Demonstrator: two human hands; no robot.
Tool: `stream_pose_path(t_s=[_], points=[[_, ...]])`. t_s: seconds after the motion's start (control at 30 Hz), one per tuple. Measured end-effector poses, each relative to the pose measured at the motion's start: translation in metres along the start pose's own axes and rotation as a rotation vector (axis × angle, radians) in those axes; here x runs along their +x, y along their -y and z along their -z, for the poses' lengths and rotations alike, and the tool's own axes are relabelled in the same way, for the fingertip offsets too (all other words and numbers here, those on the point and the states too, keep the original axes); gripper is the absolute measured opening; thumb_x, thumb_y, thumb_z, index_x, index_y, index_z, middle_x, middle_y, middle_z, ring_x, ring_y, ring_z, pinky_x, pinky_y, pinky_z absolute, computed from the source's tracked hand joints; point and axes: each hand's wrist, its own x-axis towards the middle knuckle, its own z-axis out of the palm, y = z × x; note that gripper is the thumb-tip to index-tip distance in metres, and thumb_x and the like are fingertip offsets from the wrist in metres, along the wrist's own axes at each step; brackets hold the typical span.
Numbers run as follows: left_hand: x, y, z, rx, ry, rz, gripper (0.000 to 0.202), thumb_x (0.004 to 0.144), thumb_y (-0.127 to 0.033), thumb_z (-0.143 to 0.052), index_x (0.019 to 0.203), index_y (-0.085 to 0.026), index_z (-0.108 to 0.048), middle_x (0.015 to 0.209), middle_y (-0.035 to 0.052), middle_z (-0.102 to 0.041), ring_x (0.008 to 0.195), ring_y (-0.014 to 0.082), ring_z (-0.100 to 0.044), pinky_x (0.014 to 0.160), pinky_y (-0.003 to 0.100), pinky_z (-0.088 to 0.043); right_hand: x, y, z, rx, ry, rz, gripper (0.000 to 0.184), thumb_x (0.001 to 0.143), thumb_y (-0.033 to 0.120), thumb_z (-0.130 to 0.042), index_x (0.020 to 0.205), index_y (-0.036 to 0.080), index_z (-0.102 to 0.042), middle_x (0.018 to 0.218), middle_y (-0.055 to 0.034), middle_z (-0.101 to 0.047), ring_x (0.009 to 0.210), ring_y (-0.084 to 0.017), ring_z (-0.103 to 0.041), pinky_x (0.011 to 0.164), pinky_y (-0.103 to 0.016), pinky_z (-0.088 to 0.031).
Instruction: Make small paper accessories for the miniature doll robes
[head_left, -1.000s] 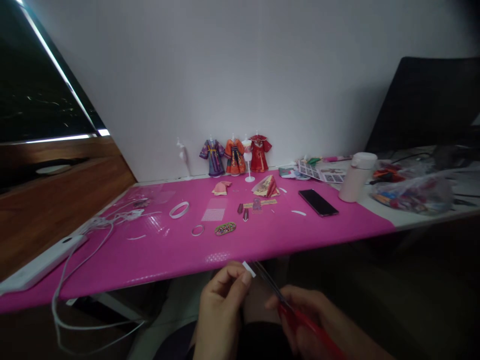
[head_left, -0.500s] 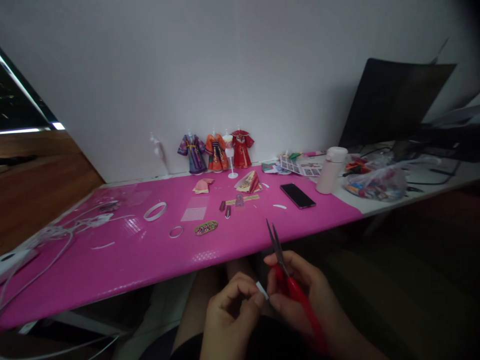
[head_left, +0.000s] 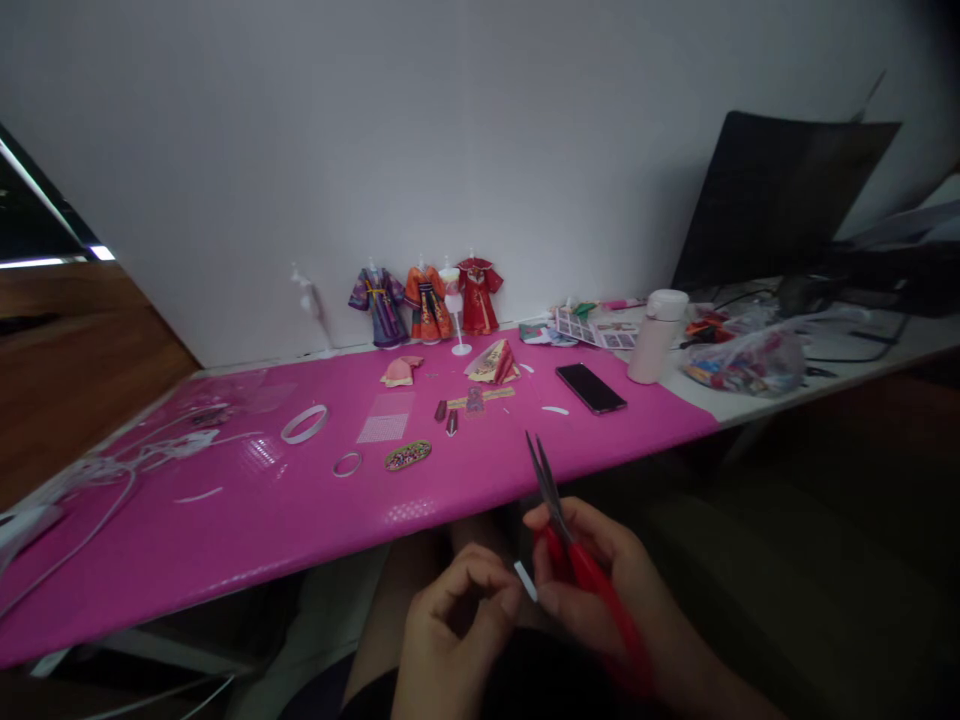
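My right hand (head_left: pixel 600 575) grips a pair of scissors (head_left: pixel 559 515) with red handles, the blades slightly apart and pointing up towards the table. A small white strip (head_left: pixel 526 580) lies between my hands, its lower end against my right thumb. My left hand (head_left: pixel 457 620) is closed, thumb and fingers curled together close to the strip, with a narrow gap visible between them. Whether anything sits inside that pinch is hidden. Both hands are held above my lap, in front of the table edge.
The pink table cover (head_left: pixel 300 530) bears a phone (head_left: pixel 591 387), a white tape ring (head_left: pixel 304 424), an oval beaded piece (head_left: pixel 408 455) and fabric scraps. Miniature robes (head_left: pixel 478 295) stand along the wall. A bottle (head_left: pixel 658 337) and plastic bag (head_left: pixel 746 365) stand right; cables (head_left: pixel 127 470) lie left.
My left fingertips have drawn slightly left, away from the white strip, which stays by my right thumb. The view has shifted a little; the scissors remain in my right hand.
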Motion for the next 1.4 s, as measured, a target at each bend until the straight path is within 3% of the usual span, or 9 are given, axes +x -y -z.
stream_pose_path(t_s=[0.27, 0.7, 1.03, 1.4], points=[[0.0012, 0.0000, -0.0048, -0.163, 0.053, 0.070, 0.018, 0.073, -0.029, -0.075, 0.061, -0.019, -0.066, 0.069, -0.0016, -0.054, 0.066, 0.0147, -0.048, 0.064, 0.027, -0.038, 0.0011, 0.0085, 0.0046, 0.085, 0.085, -0.066, 0.037, 0.061, 0.022, -0.078, 0.093, 0.022, -0.061, 0.070, 0.0044, -0.059, 0.063, -0.014, -0.059, 0.062, -0.026, -0.050], [0.0033, 0.0000, -0.0020, -0.106, 0.070, 0.039, 0.017, 0.073, -0.028, -0.074, 0.061, -0.020, -0.065, 0.070, -0.0008, -0.055, 0.066, 0.0153, -0.049, 0.065, 0.029, -0.039, 0.0005, 0.0030, 0.0040, 0.092, 0.104, -0.060, 0.039, 0.064, 0.028, -0.080, 0.097, 0.022, -0.061, 0.070, 0.0037, -0.058, 0.066, -0.015, -0.059, 0.064, -0.028, -0.050], [0.0047, -0.0031, -0.0027, -0.097, 0.070, 0.033, 0.017, 0.073, -0.027, -0.074, 0.060, -0.020, -0.066, 0.069, -0.0012, -0.055, 0.065, 0.0149, -0.048, 0.064, 0.029, -0.038, 0.0004, 0.0064, 0.0051, 0.121, 0.126, -0.058, 0.037, 0.064, 0.025, -0.080, 0.095, 0.022, -0.060, 0.068, 0.0058, -0.056, 0.060, -0.011, -0.053, 0.059, -0.025, -0.046], [0.0037, -0.0035, -0.0026, -0.116, 0.059, 0.037, 0.020, 0.073, -0.029, -0.075, 0.059, -0.019, -0.066, 0.068, -0.0019, -0.053, 0.063, 0.0138, -0.047, 0.065, 0.028, -0.038, 0.0002, 0.0042, 0.0065, 0.151, 0.155, -0.077, 0.048, 0.064, 0.039, -0.086, 0.100, 0.022, -0.059, 0.072, 0.0043, -0.056, 0.062, -0.012, -0.053, 0.060, -0.026, -0.045]])
